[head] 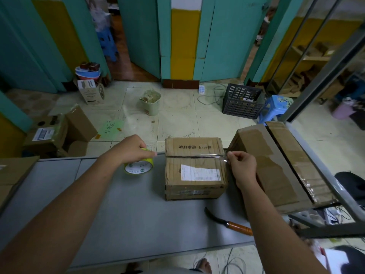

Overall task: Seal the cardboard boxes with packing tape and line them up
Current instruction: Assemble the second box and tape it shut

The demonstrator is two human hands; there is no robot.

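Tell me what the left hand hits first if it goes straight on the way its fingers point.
Probably the small cardboard box: the left hand, gripping the tape roll, points rightward at the box's left edge.

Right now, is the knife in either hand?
No, the knife lies on the table; left hand grips the tape roll, right hand pinches the tape end.
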